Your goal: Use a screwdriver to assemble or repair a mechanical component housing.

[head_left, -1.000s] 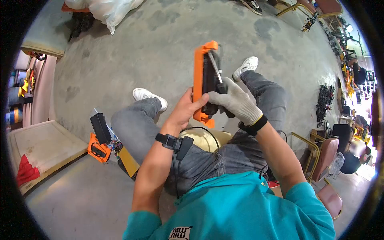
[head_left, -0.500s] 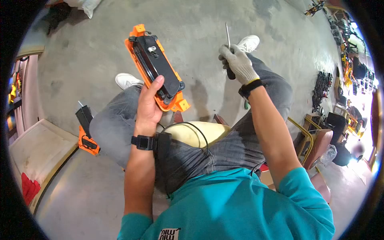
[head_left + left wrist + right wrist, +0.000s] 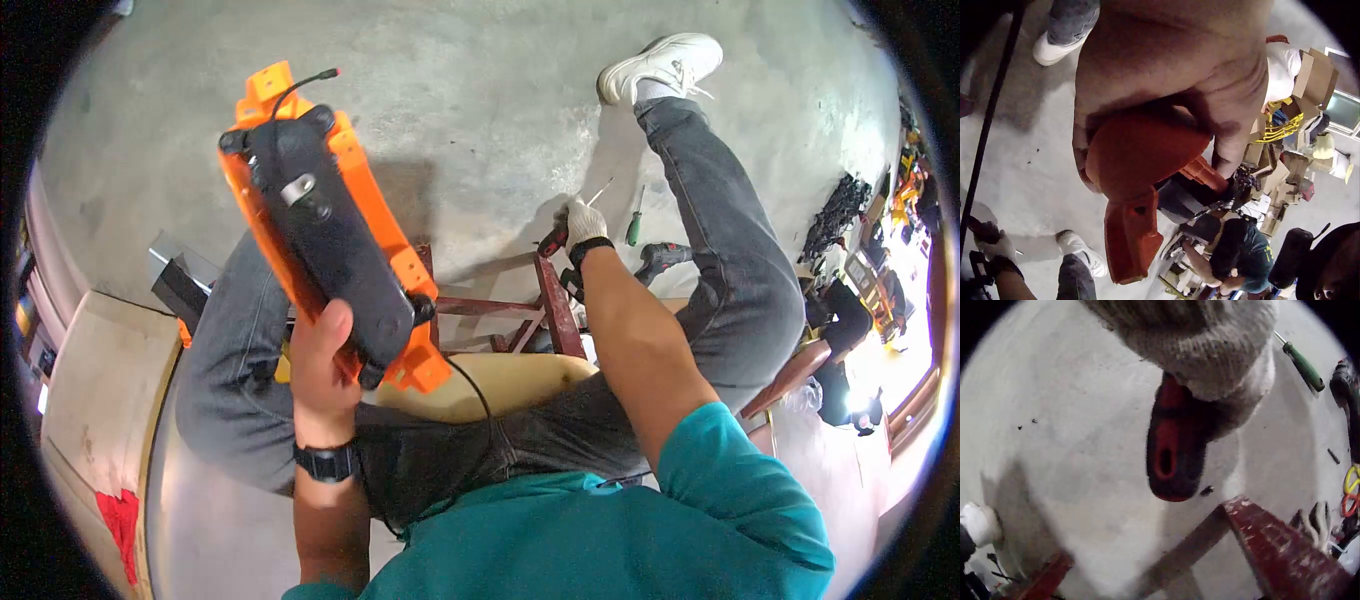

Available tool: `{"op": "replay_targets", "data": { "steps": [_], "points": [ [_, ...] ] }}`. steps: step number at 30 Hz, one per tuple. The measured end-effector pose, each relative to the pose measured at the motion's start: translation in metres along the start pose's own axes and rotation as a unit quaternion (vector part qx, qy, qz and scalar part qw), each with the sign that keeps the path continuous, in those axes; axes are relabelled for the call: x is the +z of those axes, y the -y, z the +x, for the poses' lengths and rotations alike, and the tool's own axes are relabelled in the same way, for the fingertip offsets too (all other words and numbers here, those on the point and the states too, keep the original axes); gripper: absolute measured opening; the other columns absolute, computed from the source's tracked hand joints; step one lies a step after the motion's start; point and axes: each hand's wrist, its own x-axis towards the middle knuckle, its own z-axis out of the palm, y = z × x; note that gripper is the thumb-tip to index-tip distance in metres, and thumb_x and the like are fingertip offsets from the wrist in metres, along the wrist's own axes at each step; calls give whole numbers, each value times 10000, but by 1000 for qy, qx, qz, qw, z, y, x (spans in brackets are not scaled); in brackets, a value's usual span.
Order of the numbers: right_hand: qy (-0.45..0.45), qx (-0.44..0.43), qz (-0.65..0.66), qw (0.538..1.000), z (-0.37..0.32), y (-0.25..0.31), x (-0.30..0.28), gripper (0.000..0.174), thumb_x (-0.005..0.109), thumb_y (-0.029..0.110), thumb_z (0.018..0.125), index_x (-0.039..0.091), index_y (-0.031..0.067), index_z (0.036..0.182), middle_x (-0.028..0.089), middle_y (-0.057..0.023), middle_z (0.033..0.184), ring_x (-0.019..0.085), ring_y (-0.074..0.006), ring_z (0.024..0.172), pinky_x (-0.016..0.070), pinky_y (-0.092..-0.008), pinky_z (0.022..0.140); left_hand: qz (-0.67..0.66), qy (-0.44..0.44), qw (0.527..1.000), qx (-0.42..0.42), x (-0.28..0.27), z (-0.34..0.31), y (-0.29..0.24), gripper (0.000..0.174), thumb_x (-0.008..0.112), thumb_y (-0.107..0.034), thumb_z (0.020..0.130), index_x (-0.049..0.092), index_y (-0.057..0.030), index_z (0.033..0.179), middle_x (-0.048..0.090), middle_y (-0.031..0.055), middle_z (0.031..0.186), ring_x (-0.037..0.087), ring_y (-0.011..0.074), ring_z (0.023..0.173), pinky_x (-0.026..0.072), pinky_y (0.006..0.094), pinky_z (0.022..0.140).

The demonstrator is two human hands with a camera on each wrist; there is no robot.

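On the left of the head view, my bare left hand [image 3: 322, 375] grips the lower end of a long orange plastic housing [image 3: 378, 215]. Its thumb lies over a black elongated cover [image 3: 345, 240] set in the housing. A thin black cable with a red tip [image 3: 322, 75] sticks out at the upper end. The left wrist view shows the fingers wrapped round the housing's orange back [image 3: 1147, 153]. Low over the floor, my gloved right hand [image 3: 585, 222] holds a screwdriver [image 3: 1175, 447] with a red and black handle, its shaft pointing away from me.
A green-handled screwdriver [image 3: 635, 220] and a power drill [image 3: 665, 260] lie on the floor right of the gloved hand. A worn dark-red frame [image 3: 557, 305] stands between my legs, by a yellowish pad [image 3: 490, 385]. Scissors [image 3: 1351, 503] show at the right wrist view's edge.
The screwdriver was against the housing a second ago; the right hand has since drawn it away and lowered it toward the floor. The left hand has brought the housing leftward and nearer the camera.
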Motion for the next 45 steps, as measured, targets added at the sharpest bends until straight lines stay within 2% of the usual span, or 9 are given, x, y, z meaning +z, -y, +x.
{"op": "replay_targets", "data": {
  "steps": [4, 9, 12, 14, 33, 39, 41, 44, 45],
  "points": [
    [12, 58, 121, 991, -63, 96, -2, 430, 666, 425, 959, 711, -1, 996, 713, -128, 827, 664, -232, 656, 558, -360, 646, -43, -56, 996, -58, -4, -2, -5, 802, 808, -278, 893, 439, 25, 1537, 660, 144, 1357, 685, 299, 1211, 562, 447, 1052],
    [-167, 14, -171, 971, -52, 45, -2, 623, 627, 508, 976, 733, -86, 1130, 753, -194, 934, 748, -269, 721, 605, -392, 706, -61, -62, 994, -73, -7, 1, -1, 843, 867, -317, 861, 461, 15, 1521, 669, 157, 1344, 709, 303, 1159, 589, 451, 1016],
    [-49, 4, -309, 950, -44, -24, 0, 542, 598, 459, 976, 765, -31, 1134, 770, -230, 989, 774, -334, 828, 611, -431, 806, -65, -61, 991, -101, -3, 2, -5, 818, 862, -325, 869, 477, 20, 1503, 675, 162, 1332, 714, 300, 1148, 593, 447, 1007],
    [-14, 18, -434, 901, -106, 48, 16, 403, 595, 378, 954, 791, 43, 1060, 766, -244, 1042, 756, -396, 966, 588, -472, 900, -49, -69, 990, -112, -7, 1, -4, 811, 854, -346, 876, 483, 24, 1495, 678, 165, 1324, 718, 298, 1139, 595, 442, 1001],
    [13, 138, -387, 911, -76, -30, 50, 326, 622, 281, 901, 789, 22, 1006, 748, -281, 1051, 712, -435, 1090, 572, -503, 908, 116, -76, 988, -75, -4, -3, -4, 699, 575, -554, 1029, 568, 39, 1399, 722, 152, 1229, 719, 302, 1103, 575, 433, 950],
    [66, 0, -414, 908, -104, 34, 47, 266, 619, 226, 914, 791, 33, 974, 770, -244, 994, 767, -332, 994, 598, -454, 823, 51, -89, 988, -114, 5, -1, -3, 724, 701, -485, 973, 532, 40, 1443, 703, 165, 1289, 715, 317, 1139, 580, 481, 1007],
    [284, -125, -548, 776, -99, 44, 52, 273, 644, 256, 916, 786, 29, 967, 751, -224, 887, 761, -270, 865, 581, -424, 706, 28, -101, 991, -86, 5, 1, 1, 711, 744, -403, 959, 506, 22, 1477, 683, 160, 1338, 712, 313, 1163, 560, 517, 1074],
    [258, -103, -143, 950, -120, 80, 65, 255, 690, 192, 897, 827, 76, 1078, 726, -47, 848, 650, -167, 708, 503, -362, 586, 11, -32, 998, -44, 11, 10, -1, 616, 702, -340, 1002, 512, 6, 1475, 685, 140, 1327, 703, 296, 1206, 564, 485, 1067],
    [262, -100, -185, 942, -116, 87, 74, 270, 732, 215, 857, 784, 97, 1094, 792, -101, 1110, 738, -268, 1029, 574, -366, 905, 36, -16, 999, -31, 19, 10, -7, 579, 676, -313, 1022, 508, 5, 1476, 684, 134, 1325, 705, 292, 1199, 565, 474, 1062]
  ]
}}
